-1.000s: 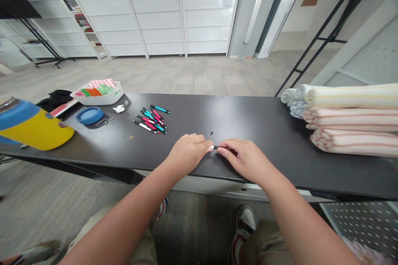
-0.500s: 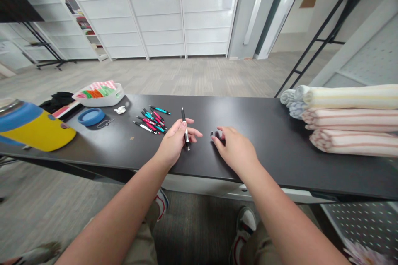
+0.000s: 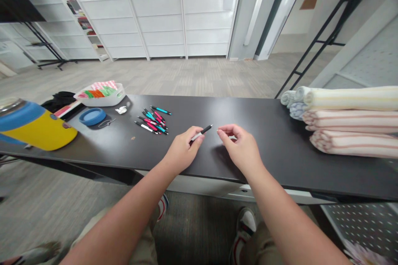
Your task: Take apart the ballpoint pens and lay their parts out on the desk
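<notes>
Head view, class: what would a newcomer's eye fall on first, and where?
Probably the large, rounded yellow and blue container at far left. Next might come the rolled, pale striped cloths stacked at right, then the slim white and black pen in the left hand, near the middle.

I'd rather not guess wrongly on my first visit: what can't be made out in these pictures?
All in the head view:
One end of the held pen: covered by the left hand.
Whether the right hand pinches anything: too small to tell.
Exact count in the pile of pens: they overlap.
Far ends of the rolled fabrics: cut off by the right edge.
The rest of the yellow-and-blue container: cut off by the left edge.
</notes>
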A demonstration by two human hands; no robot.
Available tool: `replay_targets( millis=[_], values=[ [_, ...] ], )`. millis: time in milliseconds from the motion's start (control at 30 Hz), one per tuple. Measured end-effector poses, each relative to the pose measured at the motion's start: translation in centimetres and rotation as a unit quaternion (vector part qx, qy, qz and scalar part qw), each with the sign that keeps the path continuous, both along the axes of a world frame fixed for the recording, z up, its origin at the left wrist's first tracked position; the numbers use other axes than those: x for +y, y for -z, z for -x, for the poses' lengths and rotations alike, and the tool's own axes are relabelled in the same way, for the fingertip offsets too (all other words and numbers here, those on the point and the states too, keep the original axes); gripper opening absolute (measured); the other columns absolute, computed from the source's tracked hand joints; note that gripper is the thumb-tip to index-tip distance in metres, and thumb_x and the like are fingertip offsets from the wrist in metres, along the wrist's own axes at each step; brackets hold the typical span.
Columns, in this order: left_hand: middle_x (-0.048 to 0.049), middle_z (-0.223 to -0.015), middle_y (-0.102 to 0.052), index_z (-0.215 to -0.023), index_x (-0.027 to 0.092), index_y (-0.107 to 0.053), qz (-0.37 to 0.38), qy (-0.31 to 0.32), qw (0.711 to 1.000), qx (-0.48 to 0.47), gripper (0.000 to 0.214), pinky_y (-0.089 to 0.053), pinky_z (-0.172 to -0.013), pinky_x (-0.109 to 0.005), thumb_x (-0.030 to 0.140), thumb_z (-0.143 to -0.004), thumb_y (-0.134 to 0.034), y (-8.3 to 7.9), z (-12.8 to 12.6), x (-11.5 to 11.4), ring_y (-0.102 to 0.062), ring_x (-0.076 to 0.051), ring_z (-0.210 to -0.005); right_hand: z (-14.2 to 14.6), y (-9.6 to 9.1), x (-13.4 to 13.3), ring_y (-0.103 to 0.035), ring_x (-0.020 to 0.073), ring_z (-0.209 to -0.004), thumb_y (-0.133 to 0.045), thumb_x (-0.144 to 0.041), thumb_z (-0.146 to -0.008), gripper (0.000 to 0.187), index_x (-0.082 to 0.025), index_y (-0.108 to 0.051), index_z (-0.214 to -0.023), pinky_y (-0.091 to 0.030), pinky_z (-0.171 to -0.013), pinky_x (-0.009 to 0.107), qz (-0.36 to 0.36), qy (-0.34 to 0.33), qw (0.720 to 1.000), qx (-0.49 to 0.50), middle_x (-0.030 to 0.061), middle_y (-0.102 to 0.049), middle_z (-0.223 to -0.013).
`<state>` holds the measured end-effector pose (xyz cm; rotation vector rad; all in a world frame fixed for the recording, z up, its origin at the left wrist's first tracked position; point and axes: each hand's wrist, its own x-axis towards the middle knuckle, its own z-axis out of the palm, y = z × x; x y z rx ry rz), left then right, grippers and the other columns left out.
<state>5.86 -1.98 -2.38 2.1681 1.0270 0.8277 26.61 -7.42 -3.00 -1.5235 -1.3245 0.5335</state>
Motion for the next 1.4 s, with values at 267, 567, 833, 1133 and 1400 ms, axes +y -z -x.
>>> replay_targets(
  millis=[267, 567, 833, 1133, 1400],
  values=[
    [-0.0043, -0.115, -0.074, -0.12, 0.023, -0.065, -0.065, 0.055, 0.995, 0.043, 0.021, -0.049, -0.093, -0.031, 0.028, -0.104, -0.051, -0.1, -0.4, -0.3, -0.069, -0.021, -0.107, -0.9, 0.4, -0.4, -0.064, 0.0166, -0.076, -0.076, -0.055, -0.087, 0.039, -0.02, -0.074, -0.104, -0.051, -0.071, 0.03, -0.03, -0.015, 0.985, 0.171, 0.0074, -0.076, -0.101],
    [-0.0053, -0.115, -0.075, -0.121, 0.023, -0.066, -0.077, 0.055, 0.995, 0.042, 0.022, -0.051, -0.095, -0.032, 0.029, -0.103, -0.054, 0.2, -0.3, -0.1, -0.07, -0.022, -0.107, -0.3, 0.2, -0.7, -0.06, 0.0158, -0.069, -0.074, -0.055, -0.088, 0.039, -0.02, -0.075, -0.104, -0.047, -0.063, 0.027, 0.013, -0.065, 0.989, 0.129, 0.0056, -0.075, -0.091],
    [-0.0054, -0.113, -0.075, -0.122, 0.024, -0.07, -0.101, 0.059, 0.99, 0.081, 0.024, -0.051, -0.093, -0.034, 0.029, -0.104, -0.056, 0.5, 0.0, 0.0, -0.069, -0.022, -0.104, -1.3, -0.1, -1.1, -0.062, 0.0164, -0.069, -0.067, -0.051, -0.094, 0.03, -0.022, -0.073, -0.098, -0.045, -0.063, 0.028, 0.053, -0.099, 0.994, -0.006, 0.0009, -0.072, -0.08],
    [-0.0059, -0.105, -0.074, -0.124, 0.026, -0.071, -0.149, 0.076, 0.972, 0.165, 0.03, -0.049, -0.091, -0.034, 0.036, -0.108, -0.048, 0.9, 0.0, 0.0, -0.067, -0.022, -0.1, -2.0, -0.6, -2.2, -0.063, 0.0174, -0.069, -0.055, -0.043, -0.102, 0.023, -0.025, -0.059, -0.116, -0.043, -0.063, 0.029, 0.065, -0.161, 0.973, -0.152, -0.0003, -0.072, -0.085],
    [-0.006, -0.109, -0.074, -0.127, 0.028, -0.07, -0.174, 0.091, 0.958, 0.207, 0.031, -0.046, -0.088, -0.036, 0.037, -0.109, -0.046, 0.9, 0.0, -0.1, -0.066, -0.023, -0.103, -2.3, -0.6, -2.4, -0.065, 0.0203, -0.076, -0.042, -0.043, -0.109, 0.029, -0.025, -0.062, -0.098, -0.038, -0.068, 0.031, 0.078, -0.164, 0.934, -0.308, 0.0021, -0.072, -0.086]
  ],
)
